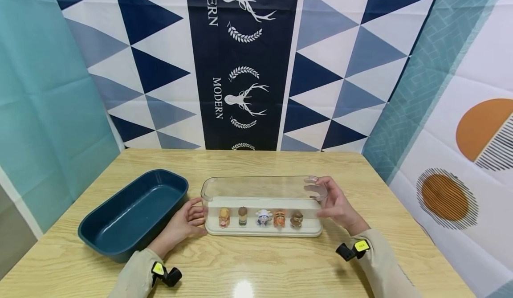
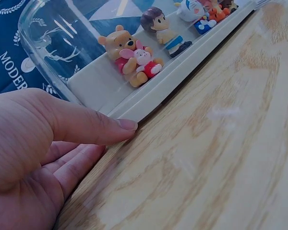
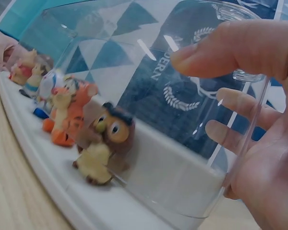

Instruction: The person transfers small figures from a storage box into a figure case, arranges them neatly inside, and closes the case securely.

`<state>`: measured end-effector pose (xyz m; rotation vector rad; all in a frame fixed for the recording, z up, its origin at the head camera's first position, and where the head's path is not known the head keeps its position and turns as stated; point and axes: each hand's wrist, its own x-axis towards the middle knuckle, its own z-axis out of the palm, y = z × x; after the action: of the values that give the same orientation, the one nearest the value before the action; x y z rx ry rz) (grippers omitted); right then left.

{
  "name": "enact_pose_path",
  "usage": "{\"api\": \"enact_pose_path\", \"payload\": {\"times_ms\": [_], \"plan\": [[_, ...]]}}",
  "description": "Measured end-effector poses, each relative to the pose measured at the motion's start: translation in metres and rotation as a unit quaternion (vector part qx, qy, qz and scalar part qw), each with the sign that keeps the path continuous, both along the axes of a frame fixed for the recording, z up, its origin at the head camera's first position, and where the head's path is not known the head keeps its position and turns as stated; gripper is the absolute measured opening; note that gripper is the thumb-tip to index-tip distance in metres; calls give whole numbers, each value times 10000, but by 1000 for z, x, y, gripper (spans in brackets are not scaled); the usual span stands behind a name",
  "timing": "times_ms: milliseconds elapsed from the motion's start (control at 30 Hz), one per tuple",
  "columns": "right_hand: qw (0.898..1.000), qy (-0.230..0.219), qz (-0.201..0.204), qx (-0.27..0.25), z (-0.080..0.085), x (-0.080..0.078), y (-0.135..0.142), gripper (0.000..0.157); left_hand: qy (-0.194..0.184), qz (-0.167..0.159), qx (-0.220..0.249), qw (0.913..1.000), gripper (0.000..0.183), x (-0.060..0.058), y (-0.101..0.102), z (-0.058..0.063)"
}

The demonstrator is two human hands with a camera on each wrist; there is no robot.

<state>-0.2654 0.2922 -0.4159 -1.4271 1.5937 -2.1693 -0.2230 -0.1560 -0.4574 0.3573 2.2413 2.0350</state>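
Note:
A long display case with a clear cover (image 1: 256,187) and a white base (image 1: 264,232) lies across the table before me. Several small cartoon figures stand in a row inside, among them a bear with a piglet (image 2: 134,60), a boy (image 2: 165,31), a tiger (image 3: 69,115) and an owl (image 3: 108,139). My left hand (image 1: 185,221) rests against the case's left end, its straight thumb (image 2: 96,124) touching the base's front corner. At the right end, my right hand (image 1: 338,206) grips the clear cover, thumb in front and fingers seen through the plastic.
A dark teal oval basin (image 1: 160,184) stands on the wooden table (image 1: 256,267) left of the case, close to my left forearm. Patterned cloth (image 1: 244,66) hangs behind the table's far edge, with more cloth at both sides.

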Motion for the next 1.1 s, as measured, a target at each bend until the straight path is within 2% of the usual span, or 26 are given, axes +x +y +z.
{"api": "enact_pose_path", "payload": {"times_ms": [200,500,667,833,1100], "plan": [[9996,148,185,-175,-10,-2,-2,69,-22,60,-7,10000,97,0,-2,-1],[9993,-46,314,-187,-24,-2,1,68,55,-80,18,10000,96,0,-1,-2],[9989,-204,397,-139,-30,-2,4,67,73,-133,-147,9998,91,0,-2,-1],[9986,-333,420,-21,-31,0,5,67,32,-184,-249,9995,88,2,-2,0],[9989,-202,410,90,-27,1,5,66,2,-219,-172,9996,88,2,-2,0]]}}
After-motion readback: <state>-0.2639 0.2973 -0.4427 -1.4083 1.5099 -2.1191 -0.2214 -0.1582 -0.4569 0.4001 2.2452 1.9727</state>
